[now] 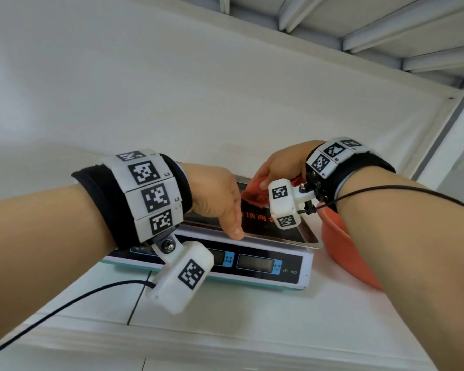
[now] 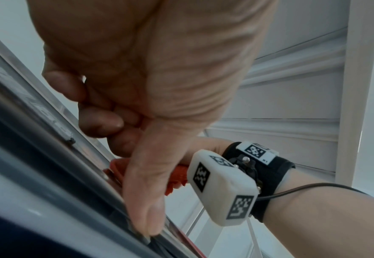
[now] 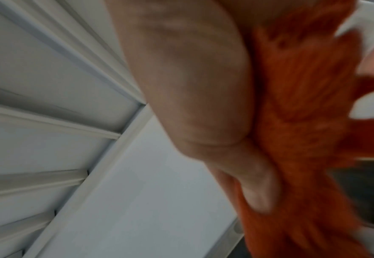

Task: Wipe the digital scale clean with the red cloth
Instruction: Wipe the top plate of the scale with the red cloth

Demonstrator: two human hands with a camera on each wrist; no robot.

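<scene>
On top of the white table [image 1: 225, 325] sits the digital scale [image 1: 255, 265], with its two little screens facing the person and its shiny metal tray [image 1: 310, 238] on top. The right hand [image 1: 281, 167] is at the far side of the tray, and its fingers are bunched around the red cloth [image 1: 255, 195], which is pressed down on the tray. From the right wrist view, the thumb lies right against the cloth [image 3: 296, 97], so the hold looks tight. That view is blurry, so the hand may be rubbing right now, but that is only a guess. The left hand [image 1: 217, 199] holds nothing to carry; its thumb sits on the near edge of the tray and its fingers curl down at the tray's left side, as if it is keeping the scale from sliding. An orange bowl [image 1: 343, 247] stands just beside the scale on the right. The wiping looks like it is under way, with the cloth on the back part of the tray. I cannot tell from these pictures how clean the tray is. The front of the tray, and the dark panel with the screens, have no cloth on them, so they likely need wiping too.
</scene>
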